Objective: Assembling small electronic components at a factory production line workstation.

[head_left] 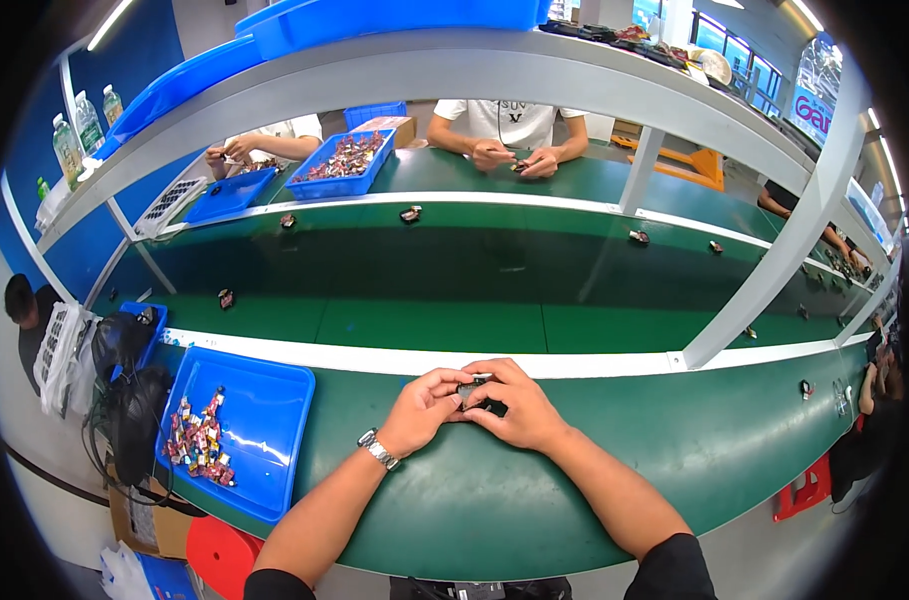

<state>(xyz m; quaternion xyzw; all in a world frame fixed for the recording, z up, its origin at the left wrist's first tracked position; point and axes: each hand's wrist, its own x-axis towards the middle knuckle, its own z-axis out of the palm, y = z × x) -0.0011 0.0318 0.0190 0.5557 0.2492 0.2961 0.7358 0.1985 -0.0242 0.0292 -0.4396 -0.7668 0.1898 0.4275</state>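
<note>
Left hand (421, 407) and right hand (515, 405): each grip closed on one small dark part (474, 386), above the green worktop (454, 500).

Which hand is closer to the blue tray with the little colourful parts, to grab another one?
Probably the left hand. The blue tray lies on the person's left, while the right hand is farther away; both hands now touch a small dark part.

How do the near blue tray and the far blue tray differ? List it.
The near tray is shallow with solid walls; the far tray has slotted basket walls. The near tray holds a small pile of parts in one corner and is mostly bare; the far tray is nearly full. Both are blue, rectangular and hold small reddish parts.
</note>
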